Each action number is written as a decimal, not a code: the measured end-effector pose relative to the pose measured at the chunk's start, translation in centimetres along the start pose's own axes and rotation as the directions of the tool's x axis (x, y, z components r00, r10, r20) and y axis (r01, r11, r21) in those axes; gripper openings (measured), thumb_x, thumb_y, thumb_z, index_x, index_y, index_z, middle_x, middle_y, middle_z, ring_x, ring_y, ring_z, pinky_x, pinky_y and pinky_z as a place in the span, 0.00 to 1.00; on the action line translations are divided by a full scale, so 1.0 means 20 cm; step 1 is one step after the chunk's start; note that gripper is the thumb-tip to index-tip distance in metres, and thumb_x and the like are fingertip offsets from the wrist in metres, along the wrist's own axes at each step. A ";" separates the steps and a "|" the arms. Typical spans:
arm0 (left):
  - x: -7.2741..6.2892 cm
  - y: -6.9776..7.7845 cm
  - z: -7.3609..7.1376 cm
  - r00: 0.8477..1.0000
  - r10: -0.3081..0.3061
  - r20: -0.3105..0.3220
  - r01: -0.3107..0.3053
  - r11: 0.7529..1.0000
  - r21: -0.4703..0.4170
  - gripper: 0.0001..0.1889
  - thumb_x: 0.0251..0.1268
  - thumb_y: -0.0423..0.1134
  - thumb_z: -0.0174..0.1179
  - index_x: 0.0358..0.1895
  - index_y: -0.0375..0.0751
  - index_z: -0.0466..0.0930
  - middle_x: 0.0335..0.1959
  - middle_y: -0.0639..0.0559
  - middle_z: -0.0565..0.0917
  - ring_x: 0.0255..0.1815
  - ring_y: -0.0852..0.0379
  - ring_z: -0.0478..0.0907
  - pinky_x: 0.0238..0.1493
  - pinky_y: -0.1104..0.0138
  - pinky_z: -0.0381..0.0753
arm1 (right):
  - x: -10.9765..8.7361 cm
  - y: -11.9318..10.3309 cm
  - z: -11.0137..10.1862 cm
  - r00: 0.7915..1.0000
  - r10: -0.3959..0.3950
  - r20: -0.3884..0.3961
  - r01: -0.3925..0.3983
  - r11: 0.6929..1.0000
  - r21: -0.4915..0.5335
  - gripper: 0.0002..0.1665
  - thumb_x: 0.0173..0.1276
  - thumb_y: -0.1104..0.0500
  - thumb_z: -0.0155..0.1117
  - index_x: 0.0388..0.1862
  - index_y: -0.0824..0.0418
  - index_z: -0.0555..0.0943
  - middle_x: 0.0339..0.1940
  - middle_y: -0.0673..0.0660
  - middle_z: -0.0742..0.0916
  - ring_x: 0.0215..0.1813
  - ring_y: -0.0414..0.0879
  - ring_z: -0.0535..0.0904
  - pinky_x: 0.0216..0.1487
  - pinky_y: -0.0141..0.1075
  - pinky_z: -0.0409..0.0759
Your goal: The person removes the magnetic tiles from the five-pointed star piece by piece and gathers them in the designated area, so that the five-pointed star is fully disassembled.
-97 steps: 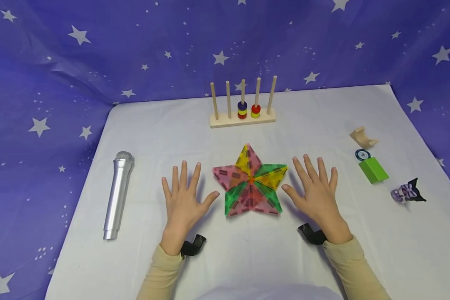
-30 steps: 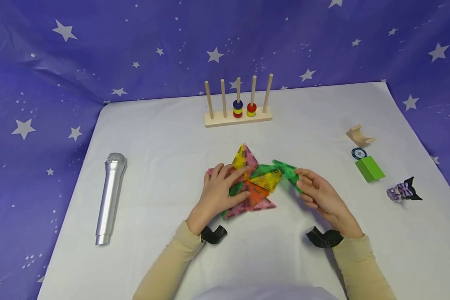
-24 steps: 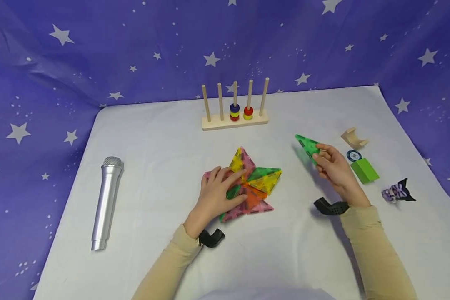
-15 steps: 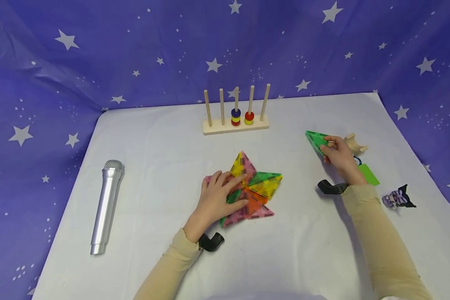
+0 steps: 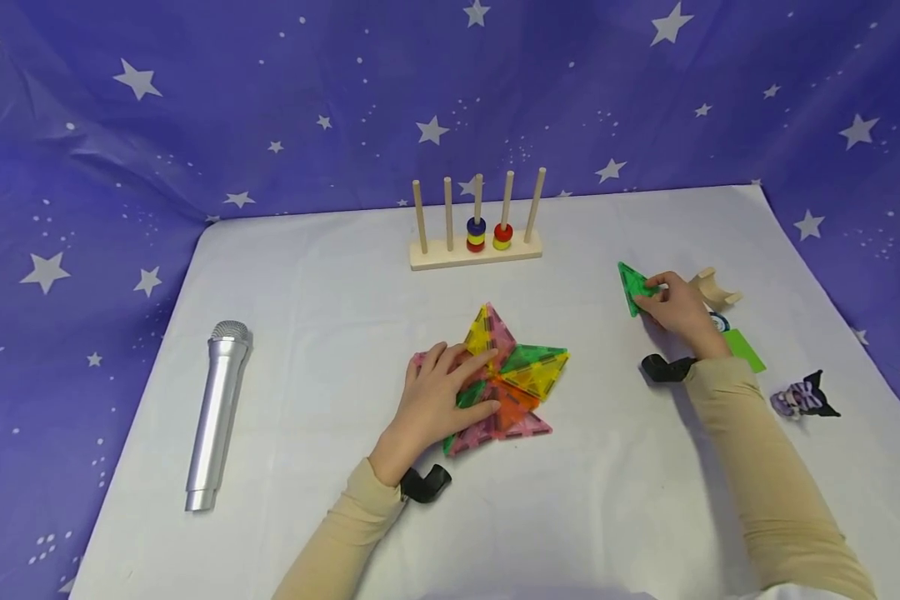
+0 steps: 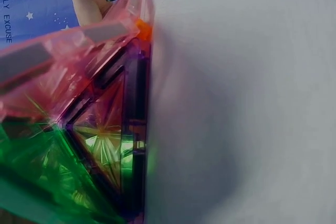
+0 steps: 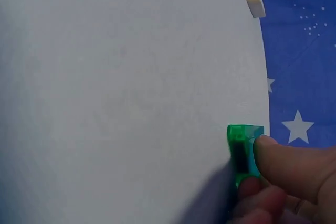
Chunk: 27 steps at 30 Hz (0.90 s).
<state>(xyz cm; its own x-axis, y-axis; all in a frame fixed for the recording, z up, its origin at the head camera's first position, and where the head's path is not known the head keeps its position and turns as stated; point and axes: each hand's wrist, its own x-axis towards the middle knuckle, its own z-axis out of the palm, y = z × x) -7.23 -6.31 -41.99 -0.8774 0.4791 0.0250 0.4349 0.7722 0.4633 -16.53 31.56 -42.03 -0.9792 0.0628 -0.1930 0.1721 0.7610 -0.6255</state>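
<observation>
A star of translucent magnetic tiles (image 5: 528, 371) in pink, yellow, green and orange lies mid-table. My left hand (image 5: 438, 404) rests over its left side with fingers spread, hiding part of the pink and green tiles. At the star's lower right, an orange tile (image 5: 512, 408) shows beside a pink point. My right hand (image 5: 678, 308) pinches a green triangular magnetic tile (image 5: 633, 285) between thumb and fingers, apart from the star to its upper right. In the right wrist view, the green tile (image 7: 240, 153) appears edge-on between thumb and fingers, close over the white cloth.
At the back stands a wooden peg stand (image 5: 476, 254) with a few coloured rings. A silver microphone (image 5: 217, 417) lies left. Behind and beside my right hand are a wooden curved block (image 5: 712, 290), a partly hidden chip (image 5: 718, 322), a green block (image 5: 742, 350) and a small figurine (image 5: 804, 396).
My left hand went onto the star. My right hand pulled the green tile off its lower right side and carried it up and right, turning it slightly in the last half second.
</observation>
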 end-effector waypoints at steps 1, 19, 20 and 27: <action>0.00 0.00 0.00 1.000 -0.002 0.005 0.002 1.000 0.000 0.35 0.53 0.67 0.53 0.66 0.70 0.57 0.63 0.48 0.63 0.65 0.43 0.50 0.57 0.45 0.49 | -0.01 0.00 0.00 1.000 0.003 -0.001 -0.003 1.000 -0.012 0.28 0.67 0.50 0.54 0.54 0.71 0.64 0.26 0.58 0.77 0.22 0.44 0.71 0.24 0.34 0.68; 0.02 0.00 0.01 1.000 -0.002 -0.008 0.002 1.000 0.012 0.34 0.53 0.66 0.53 0.66 0.69 0.59 0.63 0.47 0.63 0.65 0.45 0.51 0.57 0.43 0.51 | -0.62 -0.37 0.40 0.828 -0.460 0.320 0.416 0.888 0.198 0.03 0.65 0.57 0.59 0.35 0.53 0.74 0.24 0.49 0.78 0.22 0.40 0.71 0.23 0.32 0.71; 0.02 0.00 0.00 1.000 -0.004 -0.005 0.004 1.000 0.011 0.34 0.53 0.66 0.53 0.66 0.70 0.59 0.63 0.47 0.63 0.65 0.45 0.51 0.57 0.43 0.51 | -0.63 -0.38 0.43 0.819 -0.474 0.324 0.440 0.880 0.178 0.03 0.64 0.56 0.59 0.35 0.52 0.75 0.24 0.48 0.77 0.23 0.38 0.70 0.23 0.31 0.70; 0.02 0.00 0.01 1.000 -0.012 0.003 0.012 1.000 0.012 0.35 0.53 0.67 0.53 0.66 0.70 0.58 0.61 0.49 0.65 0.65 0.45 0.51 0.56 0.43 0.53 | -0.68 -0.38 0.51 0.765 -0.570 0.301 0.535 0.822 0.196 0.10 0.60 0.54 0.64 0.39 0.52 0.75 0.26 0.46 0.74 0.26 0.40 0.68 0.26 0.31 0.68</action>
<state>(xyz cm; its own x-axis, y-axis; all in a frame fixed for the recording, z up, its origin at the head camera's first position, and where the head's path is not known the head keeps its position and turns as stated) -7.56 -6.01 -42.17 -0.8822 0.4706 0.0169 0.4262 0.7829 0.4532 -3.52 18.24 -42.41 -0.8147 -0.5795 -0.0186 -0.3611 0.5322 -0.7657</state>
